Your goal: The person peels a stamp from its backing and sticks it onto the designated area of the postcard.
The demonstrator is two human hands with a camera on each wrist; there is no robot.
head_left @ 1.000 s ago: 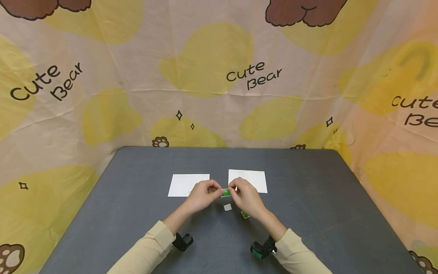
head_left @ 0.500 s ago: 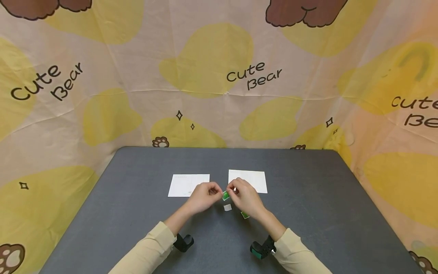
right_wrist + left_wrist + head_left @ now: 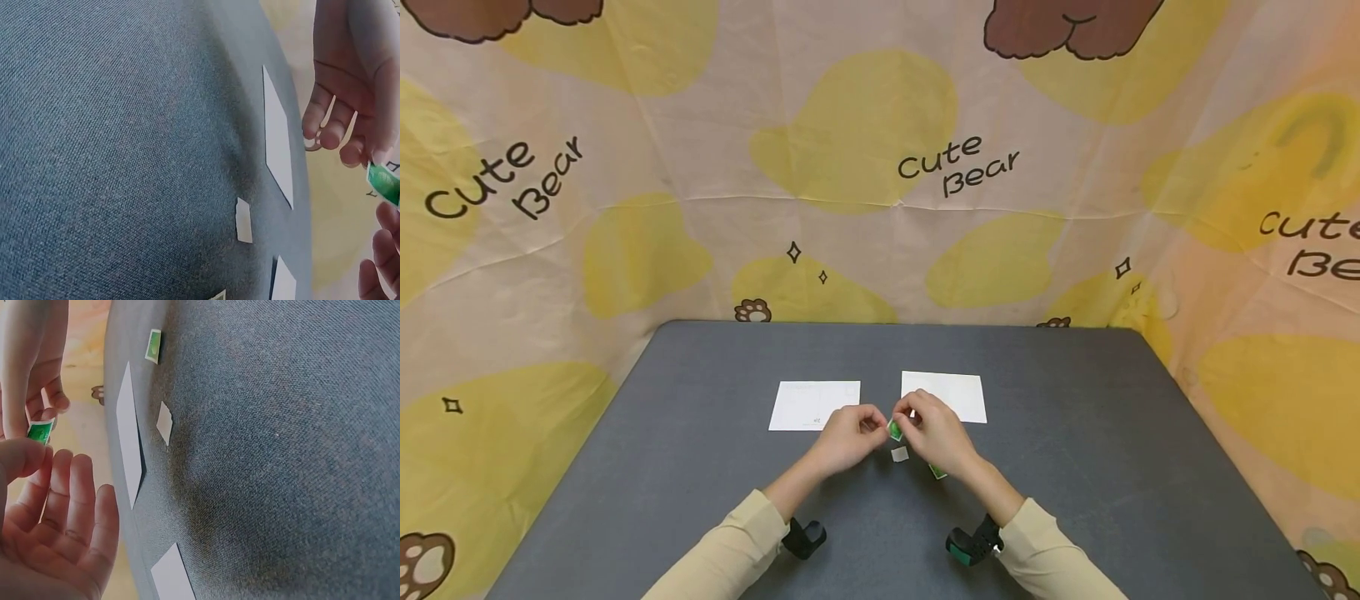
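Note:
A small green stamp (image 3: 895, 430) with a white border is held up between my two hands, above the table. My left hand (image 3: 848, 437) pinches one end of it between thumb and forefinger; the other fingers are loosely bent, as the left wrist view shows. At the opposite end my right hand (image 3: 934, 429) pinches the stamp with thumb and fingertips. In the right wrist view the stamp (image 3: 383, 183) looks slightly bowed. Below the hands lies a small white paper piece (image 3: 899, 454). A second green stamp (image 3: 153, 346) lies on the table, partly hidden by my right hand in the head view.
Two white cards lie flat on the grey table (image 3: 1075, 450), the left card (image 3: 805, 402) with faint print and the right card (image 3: 958, 393) partly behind my right hand. A printed cloth (image 3: 850, 150) hangs behind the table's far edge.
The held stamp has turned from level to tilted and come slightly nearer me. Both hands have shifted a little with it. The cards and the white piece stay put.

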